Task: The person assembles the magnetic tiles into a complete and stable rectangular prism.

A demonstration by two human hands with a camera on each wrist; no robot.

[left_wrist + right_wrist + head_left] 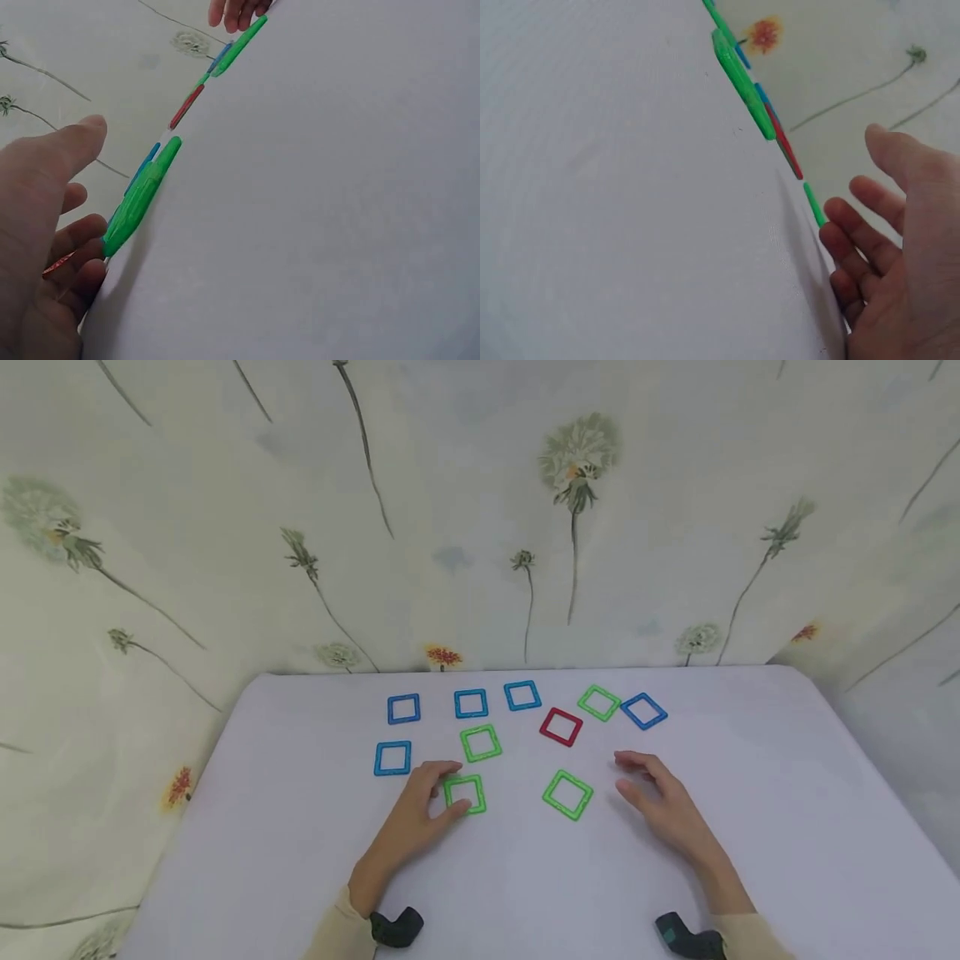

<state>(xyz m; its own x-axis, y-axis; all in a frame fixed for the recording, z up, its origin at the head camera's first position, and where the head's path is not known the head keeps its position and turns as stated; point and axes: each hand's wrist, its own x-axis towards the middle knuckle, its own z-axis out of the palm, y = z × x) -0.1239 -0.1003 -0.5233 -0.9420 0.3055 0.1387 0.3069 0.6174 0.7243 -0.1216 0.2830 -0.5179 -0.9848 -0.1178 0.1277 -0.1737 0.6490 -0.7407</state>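
Observation:
My left hand (pixel 414 817) is held around a hollow green square (pixel 482 793), fingers at its upper left and thumb over its lower right corner. In the left wrist view the thumb (pixel 79 142) stands raised with a gap to the fingers, whose tips are close to the green square; whether they touch it I cannot tell. My right hand (pixel 667 810) hovers with loosely bent fingers and nothing in them, to the right of another green square (pixel 584 806). A red square (pixel 556 738) lies flat farther back, between the two hands.
Several blue squares lie toward the back, among them one at left (pixel 393 772) and one at far right (pixel 655 722). Other green squares include one behind my left hand (pixel 483 757). The white table (pixel 510 893) meets a flower-patterned backdrop (pixel 465 510).

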